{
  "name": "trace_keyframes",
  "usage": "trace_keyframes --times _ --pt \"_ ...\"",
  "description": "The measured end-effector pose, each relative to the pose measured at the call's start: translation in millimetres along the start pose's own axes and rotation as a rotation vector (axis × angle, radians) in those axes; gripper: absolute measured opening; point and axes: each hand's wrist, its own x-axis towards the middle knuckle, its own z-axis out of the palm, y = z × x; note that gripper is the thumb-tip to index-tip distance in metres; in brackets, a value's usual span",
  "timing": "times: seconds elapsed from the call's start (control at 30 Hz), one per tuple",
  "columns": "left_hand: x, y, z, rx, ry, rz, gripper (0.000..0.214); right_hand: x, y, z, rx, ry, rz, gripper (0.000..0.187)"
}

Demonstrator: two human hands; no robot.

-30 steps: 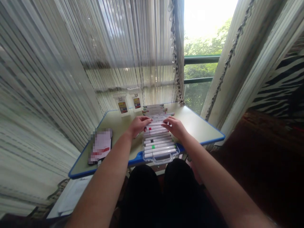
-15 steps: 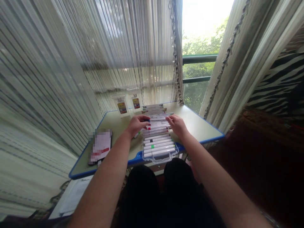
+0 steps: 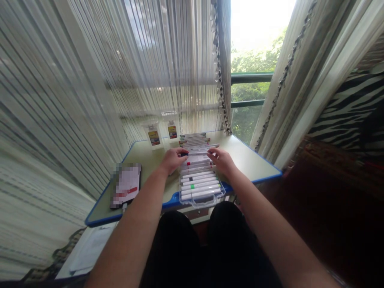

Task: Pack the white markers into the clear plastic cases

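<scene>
A clear plastic case (image 3: 201,199) full of white markers lies on a small blue-edged table (image 3: 255,162) in front of me. My left hand (image 3: 172,160) and my right hand (image 3: 221,159) both pinch the ends of one white marker (image 3: 198,153) with a dark cap, held across the far end of the case. A loose row of more markers (image 3: 195,140) lies just beyond my hands.
Two small carded packs (image 3: 154,137) stand at the table's back by the sheer curtain. A flat blurred object (image 3: 126,185) lies at the table's left front. An open window with a green railing (image 3: 252,76) is ahead; papers (image 3: 90,250) lie on the floor.
Both hands have shifted slightly away from me, from resting on the markers in the case to holding one marker at the case's far end.
</scene>
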Motion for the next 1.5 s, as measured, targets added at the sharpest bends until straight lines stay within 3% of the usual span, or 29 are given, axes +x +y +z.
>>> trace_keyframes --times 0.17,0.3,0.5,1.5 --pt "-2.3 1.5 -1.4 0.320 -0.020 0.128 0.019 0.9 8.4 4.4 -0.057 -0.007 -0.092 0.020" --pt "-1.8 -1.1 -1.2 0.353 -0.068 0.137 0.017 1.3 10.9 5.9 -0.103 -0.042 -0.103 0.024" --pt "-2.6 -1.3 -0.9 0.422 -0.096 0.094 0.020 1.2 9.2 5.4 -0.093 -0.031 -0.094 0.014" --pt "-1.3 -4.4 0.3 0.346 -0.112 0.138 0.017 0.4 7.5 6.6 -0.137 -0.025 -0.097 0.013"
